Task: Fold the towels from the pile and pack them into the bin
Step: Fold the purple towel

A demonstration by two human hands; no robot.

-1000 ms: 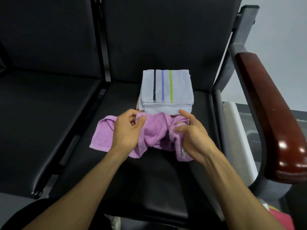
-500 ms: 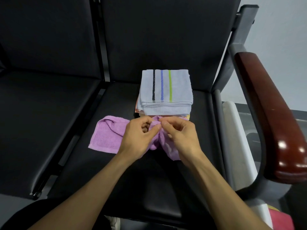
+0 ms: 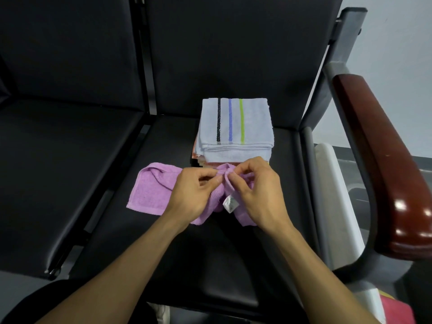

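A purple towel (image 3: 149, 190) lies bunched on the black seat (image 3: 210, 253), its left part flat and its middle gathered between my hands. My left hand (image 3: 194, 195) pinches the gathered cloth from the left. My right hand (image 3: 259, 192) pinches the same fold from the right, fingertips nearly meeting those of my left hand. A small white label (image 3: 230, 203) hangs from the towel below my fingers. Just behind them stands a stack of folded towels (image 3: 235, 129), topped by a white one with black, blue and green stripes.
A white bin (image 3: 336, 183) stands to the right of the seat, partly hidden by a dark red wooden armrest (image 3: 383, 164). A second black seat (image 3: 58, 174) lies to the left. The chair backs rise behind the stack.
My hands have come together at the towel's middle, gathering the cloth into a tight bunch. The white label now hangs in view between them.
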